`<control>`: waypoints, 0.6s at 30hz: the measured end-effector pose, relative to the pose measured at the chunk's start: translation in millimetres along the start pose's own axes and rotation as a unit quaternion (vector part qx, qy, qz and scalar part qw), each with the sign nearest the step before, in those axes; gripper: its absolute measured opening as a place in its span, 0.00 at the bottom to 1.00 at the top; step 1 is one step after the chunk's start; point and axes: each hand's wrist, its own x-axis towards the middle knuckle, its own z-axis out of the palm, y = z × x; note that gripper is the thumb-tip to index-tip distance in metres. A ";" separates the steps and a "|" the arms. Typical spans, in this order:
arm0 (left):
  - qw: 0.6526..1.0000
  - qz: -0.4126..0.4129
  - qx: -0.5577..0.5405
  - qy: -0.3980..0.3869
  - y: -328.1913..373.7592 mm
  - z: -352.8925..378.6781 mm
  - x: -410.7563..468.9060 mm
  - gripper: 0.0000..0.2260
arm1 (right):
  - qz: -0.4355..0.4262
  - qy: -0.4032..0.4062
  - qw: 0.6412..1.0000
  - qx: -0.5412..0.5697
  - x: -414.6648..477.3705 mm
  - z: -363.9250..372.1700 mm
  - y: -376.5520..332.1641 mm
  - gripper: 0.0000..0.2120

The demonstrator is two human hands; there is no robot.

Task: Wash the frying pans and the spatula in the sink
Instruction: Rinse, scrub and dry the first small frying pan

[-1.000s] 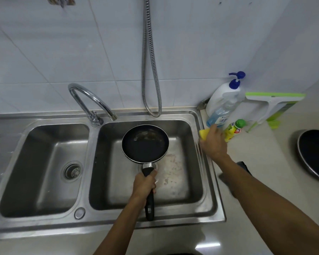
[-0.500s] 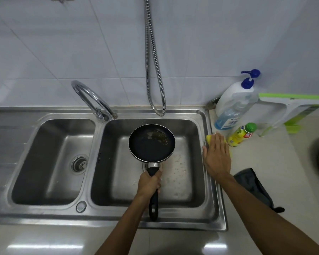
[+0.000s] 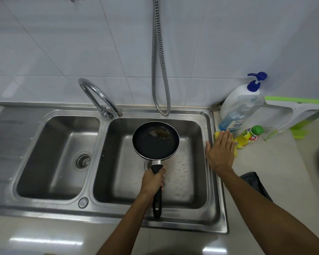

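Left hand [image 3: 152,181]: our fingers curl round the frying pan [image 3: 156,144] handle.
Frying pan: held level over the right basin of the sink [image 3: 217,181], residue inside.
Right hand [image 3: 220,153]: fingers straight, palm down over our yellow sponge [image 3: 217,135] on the counter [image 3: 265,162].

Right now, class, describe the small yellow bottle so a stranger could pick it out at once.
Start at the steel double sink and move to the counter past its back right corner. There, in front of the tall white pump bottle, sits the small yellow bottle. Only it has a green cap.
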 end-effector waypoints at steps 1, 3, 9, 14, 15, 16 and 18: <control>1.000 0.003 -0.004 -0.001 0.4 -1.0 0.3 0.14 | 0.001 0.009 1.000 0.009 -0.3 -2.8 -3.1 0.36; 1.000 0.012 -0.021 -0.002 6.0 -1.8 -1.7 0.16 | -0.005 0.030 0.999 0.034 -4.3 -12.7 -16.7 0.36; 0.996 -0.008 -0.090 -0.001 18.5 -1.3 8.6 0.21 | 0.007 -0.051 0.959 0.277 -81.7 -57.0 -112.6 0.20; 0.984 -0.075 -0.140 -0.081 18.1 -15.7 10.0 0.23 | 0.154 -0.310 0.813 0.468 -140.6 -75.7 -165.4 0.18; 0.984 -0.080 -0.126 -0.092 18.6 -21.2 6.1 0.23 | 0.170 -0.322 0.791 0.492 -145.7 -77.0 -173.0 0.18; 0.985 -0.088 -0.108 -0.106 17.5 -27.1 5.7 0.22 | 0.187 -0.322 0.772 0.515 -149.9 -76.5 -180.5 0.18; 0.983 -0.108 -0.079 -0.125 19.7 -35.9 0.8 0.21 | 0.216 -0.311 0.757 0.532 -156.9 -71.7 -193.5 0.20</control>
